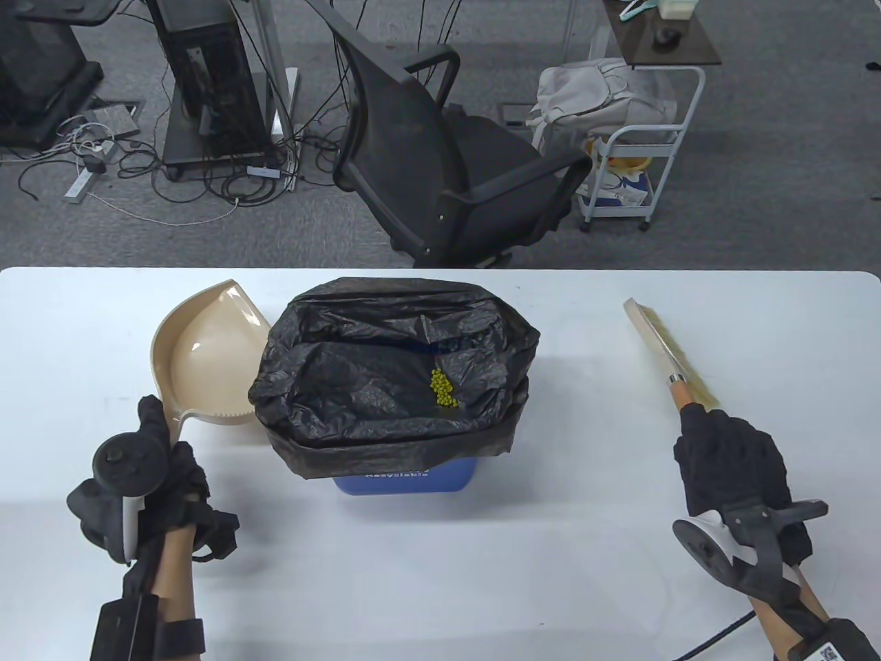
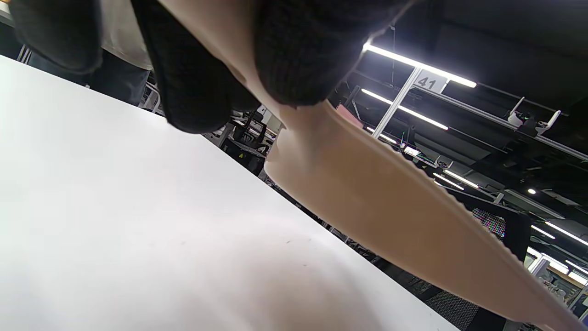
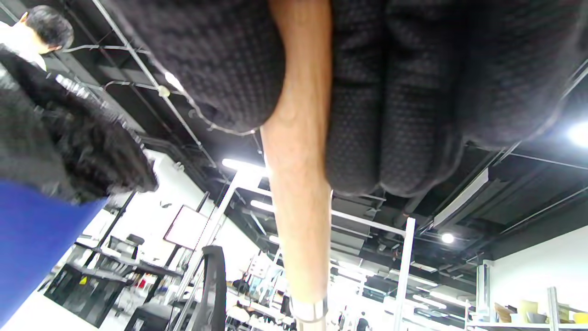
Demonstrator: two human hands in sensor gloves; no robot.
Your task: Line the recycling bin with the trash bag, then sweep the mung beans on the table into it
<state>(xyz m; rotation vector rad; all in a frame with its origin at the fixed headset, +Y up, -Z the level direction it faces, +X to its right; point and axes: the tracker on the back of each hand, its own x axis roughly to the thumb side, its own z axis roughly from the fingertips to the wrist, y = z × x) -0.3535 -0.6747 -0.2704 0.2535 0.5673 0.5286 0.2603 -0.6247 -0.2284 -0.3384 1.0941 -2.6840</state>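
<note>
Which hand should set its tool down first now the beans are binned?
Either, probably. The mung beans lie in the trash bag; the left hand holds the dustpan, the right hand the brush.

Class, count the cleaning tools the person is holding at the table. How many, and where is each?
2. The beige dustpan is left of the lined bin, held by the left hand. The brush is right of it, held by the right hand.
</note>
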